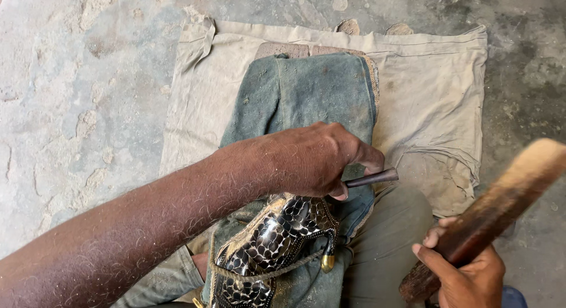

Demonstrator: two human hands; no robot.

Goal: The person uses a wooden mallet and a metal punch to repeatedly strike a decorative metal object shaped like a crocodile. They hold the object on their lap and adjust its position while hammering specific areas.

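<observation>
Carefully keep left hand pinching thin dark punch between its fingers, tip just under them on black patterned metal piece, while right hand, wrapped around raised wooden mallet, strikes squarely.

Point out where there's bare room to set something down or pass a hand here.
Free: the beige cloth right of the blue cloth, and the concrete floor left of both. Crowded: bottom centre, where the left hand holds a punch over the patterned metal piece, and bottom right, where the right hand grips a wooden mallet.
</observation>
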